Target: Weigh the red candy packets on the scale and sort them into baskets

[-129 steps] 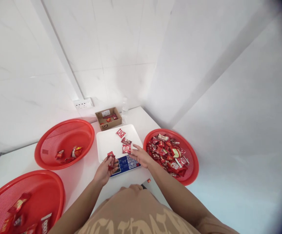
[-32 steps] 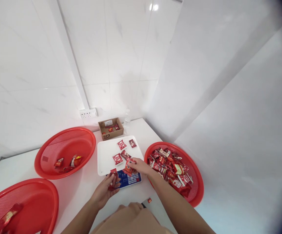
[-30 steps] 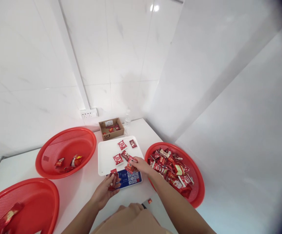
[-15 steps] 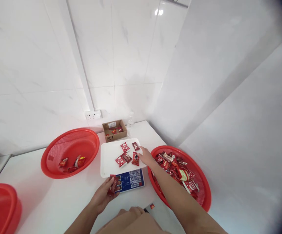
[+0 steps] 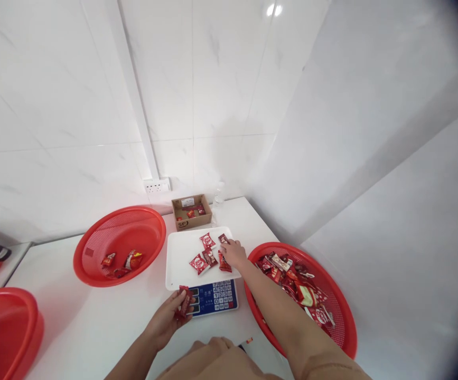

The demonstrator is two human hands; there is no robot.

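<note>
My left hand [image 5: 168,315] is closed around a red wrapped snack packet [image 5: 185,302], just in front of the white weighing tray [image 5: 179,258]. On the tray's right side my right hand [image 5: 233,253] has its fingers bent together at the lower end of a small dark-red snack packet [image 5: 223,238]. Right below those fingers lies a bright red packet [image 5: 224,262]. Several more red packets [image 5: 199,263] rest in the middle of the tray. Under the tray's front edge shows the blue keypad of a scale [image 5: 223,296], partly covered by my left hand.
A red basket [image 5: 347,322] full of packets stands at right, partly beneath my right forearm. Another red basket [image 5: 82,264] with a few packets is at left, and a third [image 5: 34,316] at the lower left. Behind the tray are a cardboard box [image 5: 197,220] and a clear bottle [image 5: 218,195].
My right hand has moved from beside the bright red packet up to the small dark-red one. The bright red packet has turned slightly. My left hand keeps its packet, and the view has shifted a little.
</note>
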